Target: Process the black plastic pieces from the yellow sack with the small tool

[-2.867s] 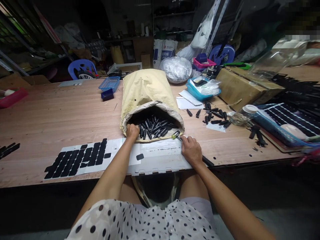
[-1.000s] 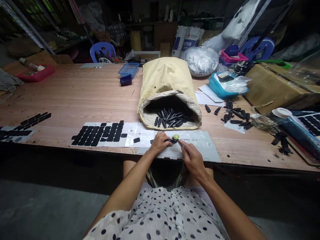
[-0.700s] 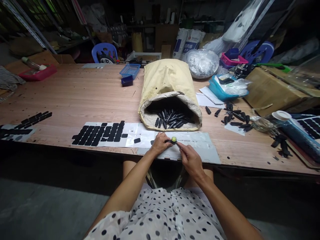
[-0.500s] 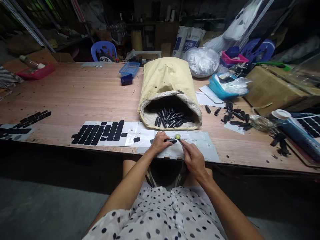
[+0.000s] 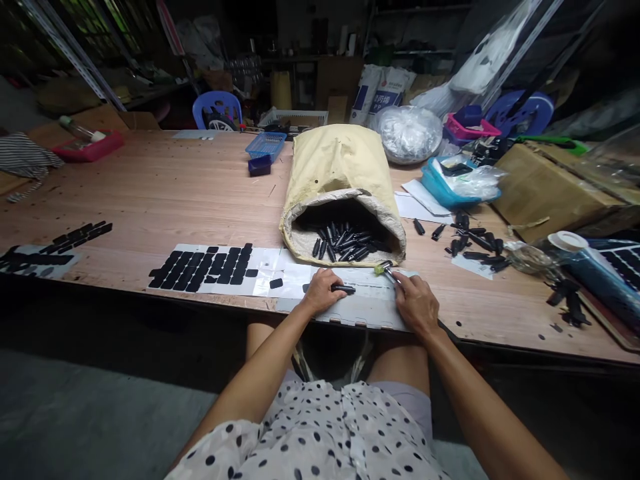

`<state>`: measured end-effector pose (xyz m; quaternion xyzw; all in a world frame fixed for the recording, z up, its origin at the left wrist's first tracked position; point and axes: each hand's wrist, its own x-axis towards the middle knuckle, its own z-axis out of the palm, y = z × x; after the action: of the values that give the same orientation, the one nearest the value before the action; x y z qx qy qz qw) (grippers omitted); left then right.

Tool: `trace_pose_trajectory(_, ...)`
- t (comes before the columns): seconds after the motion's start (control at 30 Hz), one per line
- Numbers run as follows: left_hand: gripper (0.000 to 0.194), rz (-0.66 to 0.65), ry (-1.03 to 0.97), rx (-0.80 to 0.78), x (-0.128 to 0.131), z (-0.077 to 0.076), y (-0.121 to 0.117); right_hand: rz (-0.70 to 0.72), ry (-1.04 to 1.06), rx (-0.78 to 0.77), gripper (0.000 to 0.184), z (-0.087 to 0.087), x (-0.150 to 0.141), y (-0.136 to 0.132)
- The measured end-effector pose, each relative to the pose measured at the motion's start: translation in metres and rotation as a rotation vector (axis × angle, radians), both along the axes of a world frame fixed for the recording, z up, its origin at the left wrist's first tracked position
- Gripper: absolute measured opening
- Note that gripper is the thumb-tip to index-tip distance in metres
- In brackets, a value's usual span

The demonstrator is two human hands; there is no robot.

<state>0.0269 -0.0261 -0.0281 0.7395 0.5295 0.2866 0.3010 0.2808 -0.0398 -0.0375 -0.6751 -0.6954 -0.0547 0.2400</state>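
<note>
My left hand (image 5: 321, 292) rests at the table's front edge, its fingers closed on a slim black tapered piece (image 5: 345, 289) that lies over a pale grey sheet (image 5: 360, 310). My right hand (image 5: 418, 303) grips the handle of a small hammer (image 5: 385, 268) with a yellow-green face, held to the right of the black piece and apart from it. Just behind both hands lies a yellow sack (image 5: 340, 157), its mouth towards me, with many similar black pieces (image 5: 345, 243) inside.
Left of my hands, rows of black pads (image 5: 200, 267) lie on white sheets. Loose black pieces (image 5: 477, 241) are scattered at right, near a cardboard box (image 5: 555, 183) and a blue basin (image 5: 457, 190). A blue basket (image 5: 266, 145) stands behind.
The hammer has swung right, away from the black piece, and its head has turned. My left hand keeps its hold on the piece. The whole view has shifted slightly.
</note>
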Motion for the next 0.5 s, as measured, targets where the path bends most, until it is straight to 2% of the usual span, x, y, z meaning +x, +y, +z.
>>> trace_pose_trajectory(0.17, 0.009, -0.051, 0.079, 0.045, -0.002, 0.008, -0.004, -0.038, -0.151, 0.021, 0.03, -0.007, -0.005, 0.003)
trace_pose_trajectory(0.27, 0.019, -0.211, 0.095, 0.091, 0.001, 0.008, -0.035, -0.049, -0.194, 0.019, 0.029, -0.006, -0.01, 0.002)
trace_pose_trajectory(0.37, 0.027, -0.539, 0.087, 0.045, 0.004, -0.008, -0.083, -0.06, -0.223, 0.02, 0.029, -0.007, -0.012, 0.002)
trace_pose_trajectory(0.4, 0.028, -0.603, 0.111, 0.0, 0.005, -0.017, -0.098, -0.064, -0.23, 0.021, 0.029, -0.007, -0.013, 0.002)
trace_pose_trajectory(0.43, 0.028, -0.611, 0.146, -0.073, 0.006, -0.027, -0.11, -0.067, -0.236, 0.021, 0.029, -0.008, -0.013, 0.002)
trace_pose_trajectory(0.5, 0.029, -0.488, 0.246, -0.288, 0.007, -0.049, -0.123, -0.07, -0.242, 0.022, 0.029, -0.009, -0.013, 0.002)
